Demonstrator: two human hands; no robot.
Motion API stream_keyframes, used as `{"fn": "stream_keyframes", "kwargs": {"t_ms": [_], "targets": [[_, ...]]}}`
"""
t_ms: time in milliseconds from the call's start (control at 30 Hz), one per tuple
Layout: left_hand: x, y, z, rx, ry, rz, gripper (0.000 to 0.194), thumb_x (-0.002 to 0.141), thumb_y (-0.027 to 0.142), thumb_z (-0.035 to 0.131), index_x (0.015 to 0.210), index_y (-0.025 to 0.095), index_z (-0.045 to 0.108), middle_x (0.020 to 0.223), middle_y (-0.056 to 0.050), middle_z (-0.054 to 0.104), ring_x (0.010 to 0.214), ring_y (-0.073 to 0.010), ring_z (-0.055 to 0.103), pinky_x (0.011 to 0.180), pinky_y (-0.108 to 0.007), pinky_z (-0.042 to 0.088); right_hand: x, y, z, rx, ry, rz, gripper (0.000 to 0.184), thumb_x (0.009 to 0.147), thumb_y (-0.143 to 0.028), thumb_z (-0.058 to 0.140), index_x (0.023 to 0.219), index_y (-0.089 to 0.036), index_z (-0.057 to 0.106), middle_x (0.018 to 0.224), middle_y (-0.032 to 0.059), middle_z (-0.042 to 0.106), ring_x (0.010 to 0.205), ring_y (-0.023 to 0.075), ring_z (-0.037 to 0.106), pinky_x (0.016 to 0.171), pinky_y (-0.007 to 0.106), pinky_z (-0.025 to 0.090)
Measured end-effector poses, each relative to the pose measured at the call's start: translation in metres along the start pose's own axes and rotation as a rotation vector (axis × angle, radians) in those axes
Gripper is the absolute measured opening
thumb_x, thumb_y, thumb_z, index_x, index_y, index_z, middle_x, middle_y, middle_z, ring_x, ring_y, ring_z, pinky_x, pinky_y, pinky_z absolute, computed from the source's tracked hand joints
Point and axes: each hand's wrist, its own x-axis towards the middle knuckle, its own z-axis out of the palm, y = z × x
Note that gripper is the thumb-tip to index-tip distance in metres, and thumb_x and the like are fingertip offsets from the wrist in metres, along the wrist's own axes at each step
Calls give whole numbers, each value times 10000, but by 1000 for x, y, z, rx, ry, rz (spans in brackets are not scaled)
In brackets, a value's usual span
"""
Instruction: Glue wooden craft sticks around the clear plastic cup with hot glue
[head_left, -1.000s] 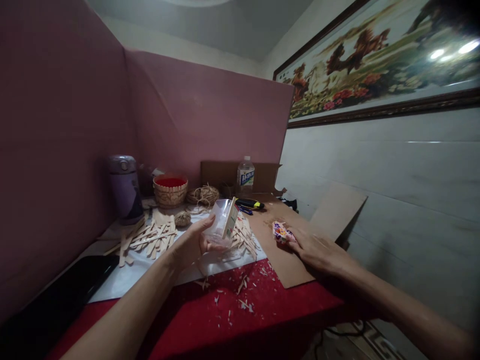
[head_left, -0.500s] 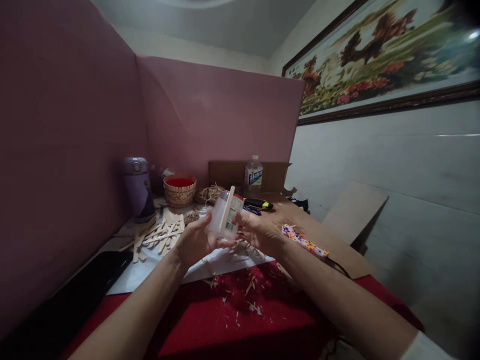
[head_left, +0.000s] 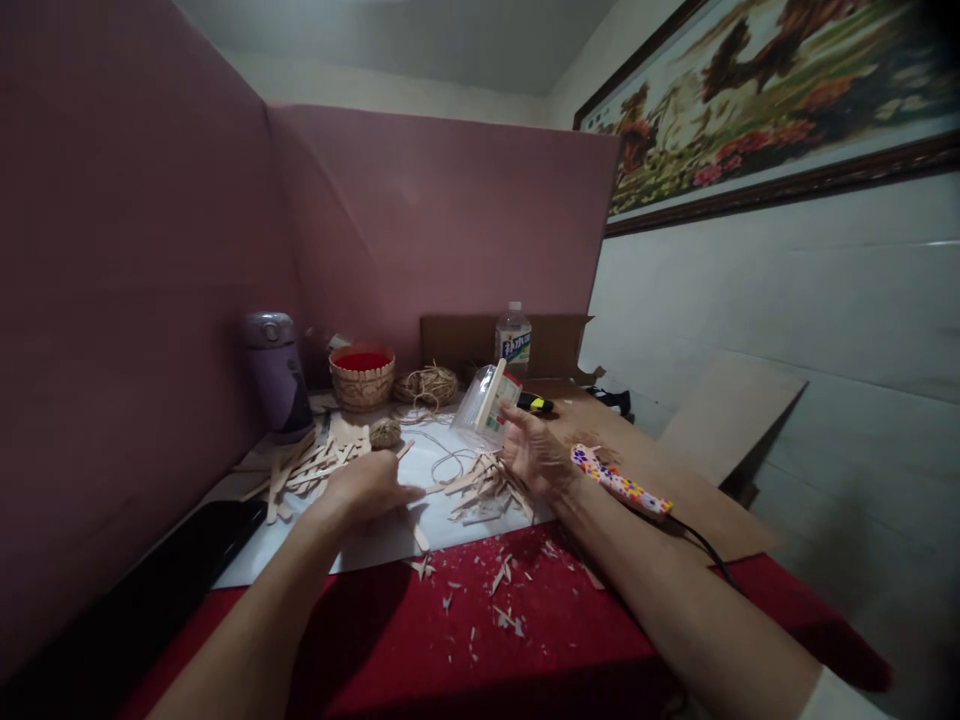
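In my right hand point(head_left: 536, 452) is a clear plastic cup point(head_left: 469, 412), tilted, with a printed label. A pale wooden craft stick point(head_left: 491, 396) runs along its side. My right fingers are closed around the cup's label side. My left hand point(head_left: 371, 488) is low over the white paper point(head_left: 442, 540), back of the hand up. Its fingertips are mostly hidden, so whether they grip a stick does not show. A loose craft stick point(head_left: 418, 530) lies just below it. One pile of craft sticks point(head_left: 322, 465) is to its left, and split stick pieces point(head_left: 491, 485) are to its right.
Behind stand a purple flask point(head_left: 277, 380), a stick-covered basket point(head_left: 361, 385) with red inside, a twine coil point(head_left: 427, 383), a twine ball point(head_left: 385, 432) and a bottle point(head_left: 514, 335). A flower-patterned corded tool point(head_left: 622, 482) lies right. Wood scraps point(head_left: 506, 620) litter the red cloth point(head_left: 420, 650).
My left hand has let go of the cup and moved down and left to the paper. My right hand keeps the cup, now slightly further right.
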Motion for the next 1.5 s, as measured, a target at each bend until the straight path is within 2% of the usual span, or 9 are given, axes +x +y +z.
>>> {"fn": "stream_keyframes", "kwargs": {"t_ms": [133, 233, 367, 433, 600, 833, 967, 1267, 1500], "targets": [[0, -6, 14, 186, -114, -59, 320, 546, 181, 691, 315, 224, 474, 268, -5, 411, 332, -160, 419, 430, -256, 268, 0, 3, -1, -7, -47, -28, 424, 764, -399, 658, 1122, -182, 590, 1022, 78, 741, 1016, 253, 678, 891, 398, 523], [0, -5, 17, 208, -144, -62, 307, 559, 182, 637, 305, 211, 469, 284, -28, 453, 284, -145, 384, 393, -256, 255, -1, 4, -1, -7, -61, -44, 417, 768, -403, 653, 1121, -190, 591, 1027, 72, 738, 1019, 245, 673, 887, 397, 521], [-3, 6, 13, 169, -137, -18, 232, 571, 165, 609, 381, 195, 479, 317, 17, 438, 272, -109, 354, 354, -230, 205, -2, 4, 0, 2, -53, -33, 419, 761, -394, 654, 1122, -189, 595, 1008, 75, 742, 1019, 251, 670, 879, 408, 521], [-6, 12, 10, 86, -169, 13, 185, 623, 197, 588, 453, 184, 515, 375, 9, 494, 282, -104, 378, 336, -221, 220, -3, 3, 0, 4, -49, -36, 424, 758, -386, 658, 1129, -190, 595, 1019, 73, 740, 1023, 252, 668, 881, 407, 521], [-8, 21, 10, -427, -204, 154, 191, 681, 301, 672, 620, 175, 542, 410, 27, 500, 333, -96, 438, 333, -190, 291, -6, 3, 2, 5, -39, -32, 425, 757, -358, 664, 1144, -194, 599, 1040, 75, 738, 1025, 261, 669, 882, 412, 526], [-4, 23, 7, -875, -43, 276, 230, 622, 255, 788, 660, 128, 601, 481, 15, 560, 389, -81, 492, 359, -182, 373, -9, 9, 4, -14, -62, 15, 428, 773, -357, 650, 1157, -174, 611, 975, 77, 750, 969, 270, 692, 856, 411, 542], [-10, 29, 5, -959, -6, 269, 244, 586, 236, 822, 670, 99, 639, 524, -15, 613, 448, -86, 553, 395, -163, 405, -10, 13, 3, -105, -110, 23, 445, 779, -401, 658, 1162, -179, 619, 951, 72, 752, 904, 261, 704, 821, 417, 553], [-13, 31, 5, -958, -88, 207, 233, 560, 232, 823, 648, 92, 659, 529, -31, 638, 455, -110, 603, 414, -170, 447, -13, 19, 5, -164, -223, 37, 426, 794, -387, 672, 1174, -201, 621, 1063, 72, 722, 930, 241, 680, 806, 391, 538], [-13, 29, 5, -925, -124, 198, 249, 556, 247, 829, 623, 100, 641, 543, -20, 635, 442, -116, 608, 397, -175, 441, -12, 23, 4, -161, -261, 61, 449, 785, -416, 677, 1169, -191, 621, 1016, 87, 716, 879, 233, 675, 784, 385, 534]]}}
